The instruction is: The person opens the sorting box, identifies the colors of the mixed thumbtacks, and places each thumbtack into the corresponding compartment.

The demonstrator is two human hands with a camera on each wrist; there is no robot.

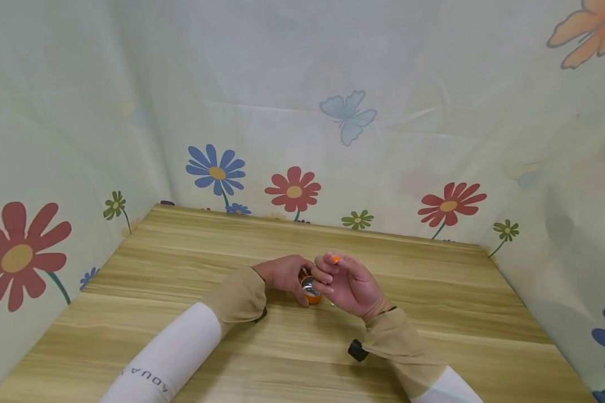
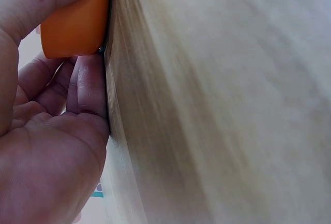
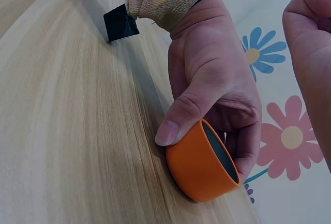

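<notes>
The left hand (image 1: 284,273) grips the seemingly light, stiff orange cup (image 3: 199,168), best held round its sides, while beside it the right hand (image 1: 352,286) pinches an orange bit (image 1: 335,259).

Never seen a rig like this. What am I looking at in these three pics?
No robot here: just a person's two bare hands. The wide picture comes from a head-worn camera looking forward and down; the others from cameras on the left and right wrists. The left hand curls round an orange cup that rests on the wooden table. The right hand, raised beside it, holds a small orange piece at its fingertips; too small to identify. A tiny pale bit lies on the table near the cup.
</notes>
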